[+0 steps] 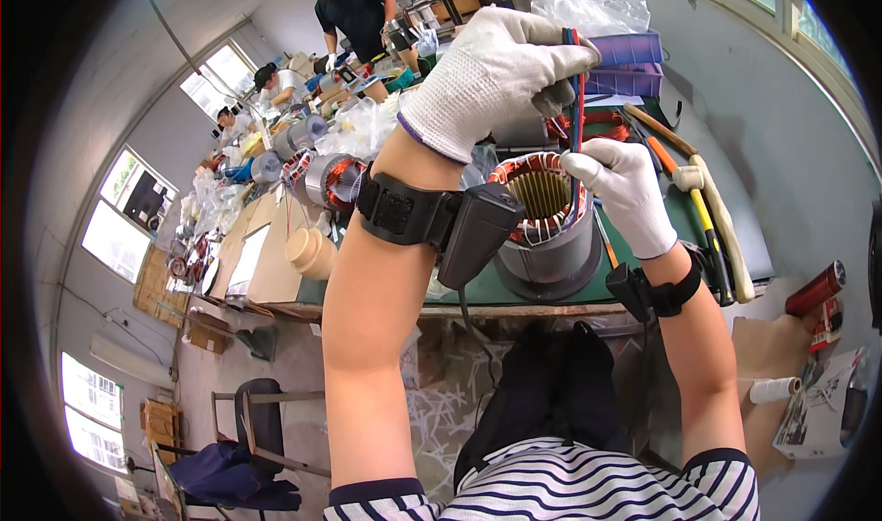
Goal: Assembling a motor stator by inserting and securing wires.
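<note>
Over the stator (551,259) | left hand (501,75) is holding red-and-blue leads (578,107) high, fingers closed | right hand (625,186) is pinching them lower | keeping tension even is probably helping

Two purple trays (625,82) are sitting stacked; a dark-shirted person (356,11) is standing farther back, bending slightly forward.

The gloves (491,84) look like knitted cloth, the stator housing (556,266) matt metal, the trays (625,82) plastic.
</note>
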`<control>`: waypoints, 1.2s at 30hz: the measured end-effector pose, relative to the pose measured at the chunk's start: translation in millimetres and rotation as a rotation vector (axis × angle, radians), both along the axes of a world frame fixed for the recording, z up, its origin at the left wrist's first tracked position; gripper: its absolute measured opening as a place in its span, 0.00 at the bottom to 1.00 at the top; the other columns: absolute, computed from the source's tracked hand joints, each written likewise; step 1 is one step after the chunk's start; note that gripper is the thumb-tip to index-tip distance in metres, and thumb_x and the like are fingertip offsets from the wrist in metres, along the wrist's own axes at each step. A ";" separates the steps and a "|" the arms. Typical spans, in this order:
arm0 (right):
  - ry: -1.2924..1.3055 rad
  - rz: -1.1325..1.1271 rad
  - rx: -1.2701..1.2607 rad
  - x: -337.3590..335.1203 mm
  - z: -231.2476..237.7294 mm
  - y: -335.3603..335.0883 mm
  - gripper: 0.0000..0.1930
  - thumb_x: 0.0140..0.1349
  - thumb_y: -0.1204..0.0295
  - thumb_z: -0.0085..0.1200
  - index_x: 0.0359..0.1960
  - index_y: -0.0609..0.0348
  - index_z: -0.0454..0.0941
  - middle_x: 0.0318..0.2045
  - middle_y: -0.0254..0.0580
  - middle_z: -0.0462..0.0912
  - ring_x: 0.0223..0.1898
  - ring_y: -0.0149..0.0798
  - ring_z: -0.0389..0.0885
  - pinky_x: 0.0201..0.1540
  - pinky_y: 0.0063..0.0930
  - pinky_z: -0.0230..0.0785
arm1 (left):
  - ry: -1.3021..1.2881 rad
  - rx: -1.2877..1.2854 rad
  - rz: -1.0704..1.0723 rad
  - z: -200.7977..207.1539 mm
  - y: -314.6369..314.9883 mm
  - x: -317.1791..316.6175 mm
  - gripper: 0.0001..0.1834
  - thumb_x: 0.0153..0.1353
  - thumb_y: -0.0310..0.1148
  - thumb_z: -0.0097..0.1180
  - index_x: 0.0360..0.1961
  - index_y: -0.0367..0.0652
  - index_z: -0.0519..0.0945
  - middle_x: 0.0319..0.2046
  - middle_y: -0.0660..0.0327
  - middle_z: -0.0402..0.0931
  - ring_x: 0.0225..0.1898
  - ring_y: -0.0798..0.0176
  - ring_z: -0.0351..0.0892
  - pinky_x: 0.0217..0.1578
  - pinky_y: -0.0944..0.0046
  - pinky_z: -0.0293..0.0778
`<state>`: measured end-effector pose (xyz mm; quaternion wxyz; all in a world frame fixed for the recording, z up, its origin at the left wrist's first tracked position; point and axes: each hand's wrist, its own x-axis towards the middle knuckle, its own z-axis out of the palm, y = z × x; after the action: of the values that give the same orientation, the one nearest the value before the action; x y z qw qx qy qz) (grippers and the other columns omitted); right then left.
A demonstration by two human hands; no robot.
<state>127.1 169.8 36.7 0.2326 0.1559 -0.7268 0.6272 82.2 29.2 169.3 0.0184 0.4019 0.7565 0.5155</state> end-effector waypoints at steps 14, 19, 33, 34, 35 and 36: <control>-0.046 0.022 0.138 8.4 -77.1 10.1 0.07 0.56 0.75 0.56 0.35 0.64 0.79 0.27 0.47 0.81 0.29 0.38 0.79 0.36 0.27 0.70 | 0.459 -0.279 0.290 -109.5 -23.2 17.1 0.19 0.56 0.38 0.56 0.46 0.37 0.78 0.39 0.53 0.80 0.45 0.58 0.79 0.50 0.62 0.72; 0.000 -0.003 0.139 1.7 -93.6 6.7 0.08 0.56 0.76 0.56 0.37 0.63 0.80 0.29 0.45 0.82 0.31 0.37 0.80 0.37 0.28 0.70 | 0.692 -0.442 0.437 -196.3 -23.7 33.6 0.22 0.51 0.38 0.57 0.48 0.41 0.76 0.39 0.53 0.77 0.42 0.49 0.76 0.50 0.55 0.69; -0.031 0.134 -0.034 -6.1 -101.1 14.2 0.08 0.57 0.79 0.57 0.39 0.65 0.81 0.28 0.37 0.82 0.31 0.25 0.75 0.36 0.22 0.69 | 0.793 -0.213 0.612 -211.3 -9.6 28.5 0.16 0.45 0.29 0.61 0.39 0.45 0.81 0.28 0.61 0.76 0.35 0.56 0.74 0.43 0.58 0.67; -0.034 0.114 0.013 -7.0 -101.0 15.4 0.08 0.57 0.79 0.57 0.38 0.65 0.81 0.29 0.37 0.82 0.31 0.25 0.75 0.37 0.22 0.69 | 0.790 -0.213 0.611 -210.9 -9.7 28.2 0.16 0.45 0.29 0.61 0.39 0.45 0.81 0.28 0.61 0.76 0.35 0.56 0.74 0.43 0.58 0.67; -0.036 0.095 0.059 -7.4 -101.3 15.7 0.08 0.57 0.79 0.57 0.38 0.65 0.81 0.29 0.36 0.82 0.31 0.24 0.75 0.37 0.22 0.70 | 0.787 -0.213 0.610 -210.9 -10.1 28.2 0.16 0.45 0.29 0.61 0.39 0.45 0.81 0.28 0.61 0.76 0.35 0.56 0.74 0.43 0.58 0.67; -0.038 0.093 0.061 -6.5 -101.8 14.5 0.08 0.57 0.79 0.57 0.38 0.65 0.81 0.29 0.36 0.82 0.31 0.24 0.75 0.37 0.22 0.70 | 0.784 -0.211 0.609 -211.6 -9.7 27.8 0.16 0.45 0.29 0.61 0.39 0.45 0.81 0.28 0.61 0.76 0.35 0.56 0.74 0.43 0.58 0.67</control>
<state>120.6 184.3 -65.0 0.1843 0.1846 -0.7418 0.6178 110.0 19.5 -42.3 -0.3776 0.3224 0.8375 0.2284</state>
